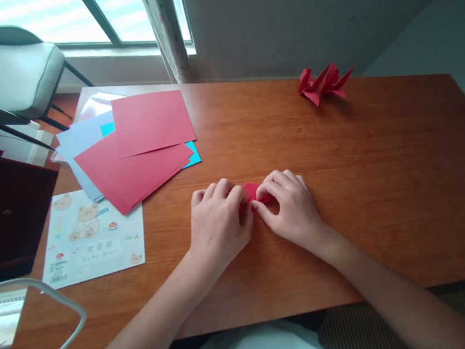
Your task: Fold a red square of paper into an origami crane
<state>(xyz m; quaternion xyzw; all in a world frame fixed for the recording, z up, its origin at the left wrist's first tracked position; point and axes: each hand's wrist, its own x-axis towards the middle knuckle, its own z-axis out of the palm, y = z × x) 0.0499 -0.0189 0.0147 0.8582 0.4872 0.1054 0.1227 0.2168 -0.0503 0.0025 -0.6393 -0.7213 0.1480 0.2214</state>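
Observation:
A small piece of folded red paper [251,190] is between my two hands, low over the middle of the wooden table [386,196]. My left hand [221,215] grips its left side, with the fingers curled and the thumb pressed in. From the other side my right hand [288,204] pinches the paper between thumb and forefinger. Much of the paper is hidden behind my fingers, so its full shape cannot be made out. At the back right of the table stand red folded paper cranes [333,82], close together.
Red paper sheets [153,122] overlap white and blue ones at the left. Nearer me lies a white sheet with printed bears [93,241]. A white cable [69,305] loops past the front left corner. Beyond the table are a chair [3,77] and a window.

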